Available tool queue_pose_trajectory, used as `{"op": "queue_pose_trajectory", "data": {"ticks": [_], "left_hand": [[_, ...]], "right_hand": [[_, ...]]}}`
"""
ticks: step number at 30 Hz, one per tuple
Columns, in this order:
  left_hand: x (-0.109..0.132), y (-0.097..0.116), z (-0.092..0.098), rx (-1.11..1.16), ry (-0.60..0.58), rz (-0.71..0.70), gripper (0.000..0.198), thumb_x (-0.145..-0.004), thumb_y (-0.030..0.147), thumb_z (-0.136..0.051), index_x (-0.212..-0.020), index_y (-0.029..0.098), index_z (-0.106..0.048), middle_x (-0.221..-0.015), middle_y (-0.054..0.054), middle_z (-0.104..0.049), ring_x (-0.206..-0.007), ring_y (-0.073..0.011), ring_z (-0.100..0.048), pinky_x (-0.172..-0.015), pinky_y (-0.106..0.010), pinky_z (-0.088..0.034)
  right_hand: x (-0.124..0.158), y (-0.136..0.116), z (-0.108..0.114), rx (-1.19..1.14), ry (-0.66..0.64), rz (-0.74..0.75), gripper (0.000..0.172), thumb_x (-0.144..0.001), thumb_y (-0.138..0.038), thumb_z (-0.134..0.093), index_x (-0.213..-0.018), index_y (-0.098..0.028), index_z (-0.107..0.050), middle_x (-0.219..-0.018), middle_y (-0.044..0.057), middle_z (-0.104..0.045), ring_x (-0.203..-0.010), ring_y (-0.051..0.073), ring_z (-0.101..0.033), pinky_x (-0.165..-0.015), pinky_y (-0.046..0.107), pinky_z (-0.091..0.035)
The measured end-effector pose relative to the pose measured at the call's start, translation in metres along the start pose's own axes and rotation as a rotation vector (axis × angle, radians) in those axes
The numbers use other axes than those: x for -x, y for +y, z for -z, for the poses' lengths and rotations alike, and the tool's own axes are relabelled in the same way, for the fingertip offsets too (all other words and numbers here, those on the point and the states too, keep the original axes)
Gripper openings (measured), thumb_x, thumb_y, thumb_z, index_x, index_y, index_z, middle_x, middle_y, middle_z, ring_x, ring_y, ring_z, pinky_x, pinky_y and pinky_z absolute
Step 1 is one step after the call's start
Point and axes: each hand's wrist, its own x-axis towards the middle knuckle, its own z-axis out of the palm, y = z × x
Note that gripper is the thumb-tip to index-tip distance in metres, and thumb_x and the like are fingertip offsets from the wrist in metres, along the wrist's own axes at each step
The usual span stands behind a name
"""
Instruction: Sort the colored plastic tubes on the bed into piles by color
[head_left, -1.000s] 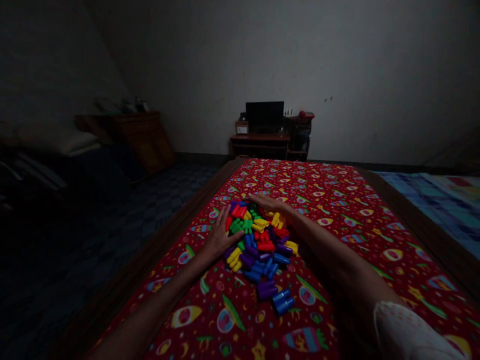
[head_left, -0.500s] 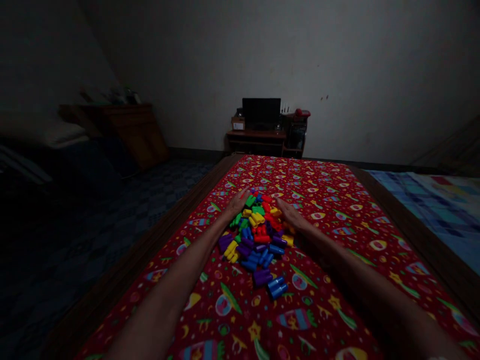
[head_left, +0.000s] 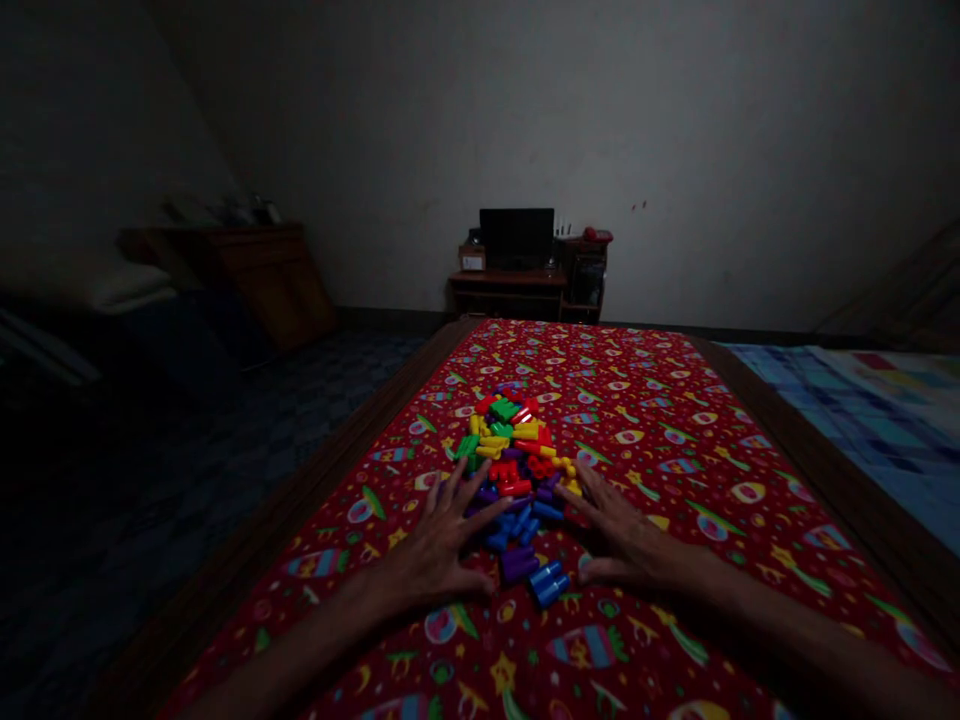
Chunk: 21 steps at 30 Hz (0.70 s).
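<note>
The heap of plastic toy blocks (head_left: 514,489) lies btwn the person's two hands, on a red printed cloth (head_left: 637,400) w/ rockets, stars & planets. As for progress, most pcs. are together in one loose, low heap; a purple block (head_left: 518,566) and a blue block (head_left: 549,584) sit side by side at its near edge, a bit outside the main cluster. Colours look only partly grouped: green, yellow & red mostly far and middle, blue & purple mostly near. No sorted sets or built shape visible; can't tell if any pcs. are joined, too small & dim.

Left hand (head_left: 446,545): palm down at the heap's near left side, fingers spread wide, index reaching over blue/purple pcs., thumb pointing twd the purple block but apart from it. Right hand (head_left: 634,540): at the near right side, fingers likewise spread, tips by the yellow block (head_left: 573,488) & purple pcs., thumb just beside the blue block. Grip on both sides is loose & wide, nothing held; light fingertip contact poss., can't confirm.
</note>
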Motion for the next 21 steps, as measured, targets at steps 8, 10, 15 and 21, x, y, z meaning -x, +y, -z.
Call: {"op": "queue_pose_trajectory", "data": {"ticks": [8,10,15,21], "left_hand": [[-0.034,-0.006,-0.012,-0.062,0.075,0.121,0.083,-0.071,0.058,-0.07,-0.144,0.042,-0.036,-0.162,-0.006,-0.011,-0.143,-0.0472,-0.006,-0.103,-0.076,-0.015],[-0.042,-0.021,-0.008,-0.061,0.088,0.156,0.078,-0.074,0.055,-0.069,-0.144,0.041,-0.038,-0.161,-0.006,-0.015,-0.143,-0.0461,-0.009,-0.105,-0.074,-0.016],[-0.045,-0.043,0.006,0.002,0.061,0.141,0.085,-0.07,0.058,-0.07,-0.145,0.035,-0.038,-0.16,-0.009,-0.017,-0.143,-0.0461,-0.009,-0.107,-0.07,-0.017],[-0.02,-0.052,0.011,0.167,0.265,0.222,0.07,-0.09,0.065,-0.032,-0.145,0.023,-0.039,-0.156,-0.012,-0.029,-0.145,-0.03,-0.022,-0.116,-0.052,-0.02]], "right_hand": [[-0.078,-0.021,-0.026,0.091,0.177,0.136,0.093,-0.087,-0.047,-0.059,-0.155,-0.027,0.001,-0.159,0.016,0.017,-0.145,0.039,0.01,-0.112,0.061,-0.023],[-0.1,-0.017,-0.025,0.099,0.205,0.157,0.094,-0.086,-0.046,-0.061,-0.155,-0.026,-0.001,-0.159,0.017,0.016,-0.145,0.04,0.01,-0.112,0.063,-0.02],[-0.108,-0.02,-0.008,0.092,0.219,0.128,0.087,-0.086,-0.049,-0.06,-0.155,-0.024,-0.012,-0.161,0.016,0.005,-0.146,0.038,0.0,-0.113,0.061,-0.021],[-0.044,-0.075,-0.007,0.166,0.092,0.343,0.07,-0.09,-0.053,-0.05,-0.151,-0.028,-0.027,-0.161,0.015,-0.01,-0.148,0.031,-0.007,-0.115,0.056,-0.019]]}}
